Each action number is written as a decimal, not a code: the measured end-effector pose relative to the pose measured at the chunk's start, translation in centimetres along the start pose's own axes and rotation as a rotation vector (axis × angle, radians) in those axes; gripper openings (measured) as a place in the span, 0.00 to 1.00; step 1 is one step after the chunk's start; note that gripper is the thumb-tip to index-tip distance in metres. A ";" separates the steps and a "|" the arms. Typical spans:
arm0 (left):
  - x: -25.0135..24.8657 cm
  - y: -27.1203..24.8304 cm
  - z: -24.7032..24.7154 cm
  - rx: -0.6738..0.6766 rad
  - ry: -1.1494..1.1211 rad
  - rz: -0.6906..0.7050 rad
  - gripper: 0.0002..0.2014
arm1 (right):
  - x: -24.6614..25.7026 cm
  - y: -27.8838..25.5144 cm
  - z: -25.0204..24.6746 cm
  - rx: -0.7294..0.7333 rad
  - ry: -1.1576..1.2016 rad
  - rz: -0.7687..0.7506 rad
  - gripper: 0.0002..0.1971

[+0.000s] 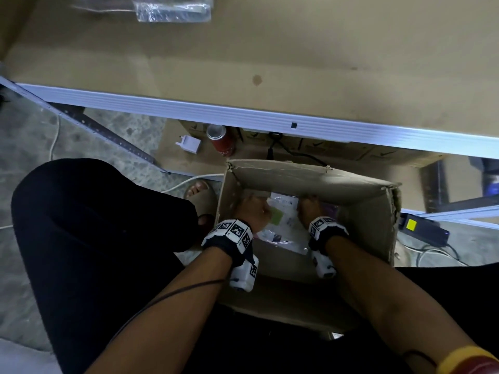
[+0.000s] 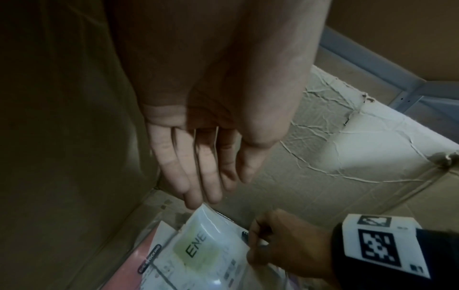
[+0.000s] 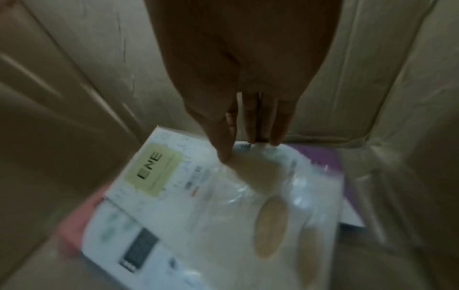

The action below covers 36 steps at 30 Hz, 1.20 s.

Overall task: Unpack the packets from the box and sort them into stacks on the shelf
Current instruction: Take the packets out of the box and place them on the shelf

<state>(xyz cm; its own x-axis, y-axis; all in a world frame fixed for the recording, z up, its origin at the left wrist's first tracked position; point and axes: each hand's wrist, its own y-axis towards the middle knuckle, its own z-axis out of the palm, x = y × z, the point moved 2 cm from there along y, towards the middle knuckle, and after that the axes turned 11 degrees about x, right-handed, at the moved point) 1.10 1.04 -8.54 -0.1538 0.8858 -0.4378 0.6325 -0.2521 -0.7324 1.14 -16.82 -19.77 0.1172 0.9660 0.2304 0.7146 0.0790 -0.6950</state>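
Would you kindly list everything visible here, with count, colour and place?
cardboard box: one, brown, open on the floor below the shelf.
white packet: one, green label, topmost in the box.
pink packet: one, beneath it.
purple packet: one, beneath it, far side.
shelf: one, tan board, pale metal edge.
clear packets: several, on the shelf, back left.
can: one, red, under the shelf.
charger plug: one, white, beside the can.
left hand: fingers straight, tips at the white packet's corner.
right hand: pinching the white packet's far edge.

L hand [image 1: 252, 209] flat, R hand [image 1: 310, 209] pinching.
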 end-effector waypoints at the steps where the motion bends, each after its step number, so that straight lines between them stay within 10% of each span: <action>1: 0.1 0.0 -0.1 0.003 -0.003 -0.009 0.16 | -0.3 0.1 0.2 0.038 -0.003 -0.001 0.20; 29: -0.5 4.4 5.8 0.206 0.183 -0.034 0.15 | -2.3 -4.0 -2.7 0.027 0.168 0.143 0.03; 36: 1.5 7.4 8.6 0.263 0.307 -0.075 0.24 | -2.2 -6.6 -2.9 -0.030 0.195 0.103 0.13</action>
<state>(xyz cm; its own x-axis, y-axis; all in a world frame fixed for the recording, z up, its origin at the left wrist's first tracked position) -1.02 -2.90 -19.09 0.0667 0.9705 -0.2319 0.4062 -0.2387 -0.8821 -1.78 -20.18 -13.73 0.3197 0.9024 0.2890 0.7119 -0.0275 -0.7018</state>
